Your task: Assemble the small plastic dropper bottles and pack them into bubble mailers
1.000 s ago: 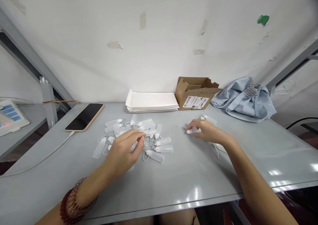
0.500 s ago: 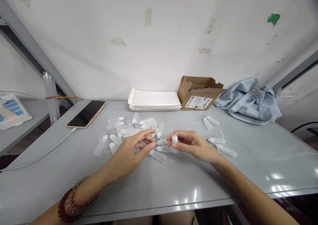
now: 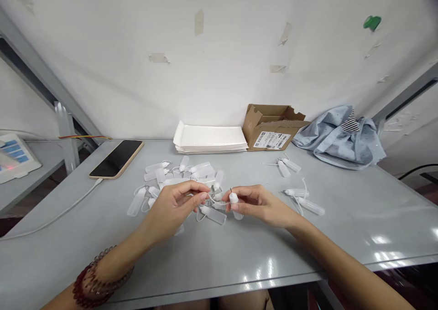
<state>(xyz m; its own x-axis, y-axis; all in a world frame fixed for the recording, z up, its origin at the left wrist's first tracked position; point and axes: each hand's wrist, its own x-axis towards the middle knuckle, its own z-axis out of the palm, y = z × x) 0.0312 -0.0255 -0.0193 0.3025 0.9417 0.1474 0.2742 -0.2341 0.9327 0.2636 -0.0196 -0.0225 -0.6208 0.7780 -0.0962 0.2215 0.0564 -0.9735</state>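
Note:
My right hand [image 3: 255, 205] pinches a small translucent needle-tip squeeze bottle [image 3: 237, 215], held nearly upright. Its white top [image 3: 233, 197] carries a thin dark needle. From this bottle a thin white strap [image 3: 219, 204] runs left to my left hand [image 3: 181, 205], whose thumb and forefinger are closed on its end. The end of another clear bottle [image 3: 179, 229] shows below my left hand; whether the hand touches it I cannot tell. Behind and between both hands lies a loose pile of similar bottles [image 3: 201, 167], partly hidden by my fingers. One bottle [image 3: 214, 215] lies just in front of the pile.
Bottles lie in two small groups on the right, one farther back [image 3: 283, 167] and one nearer [image 3: 310, 206]. Along the wall are white envelopes [image 3: 212, 139], a cardboard box [image 3: 270, 139] and blue cloth [image 3: 342, 141]. A phone [image 3: 116, 159] with a charging cable [image 3: 73, 207] lies left.
My left fingers have closed on the strap end. The bottle in my right hand has tilted slightly and come lower and left. The view has shifted a little.

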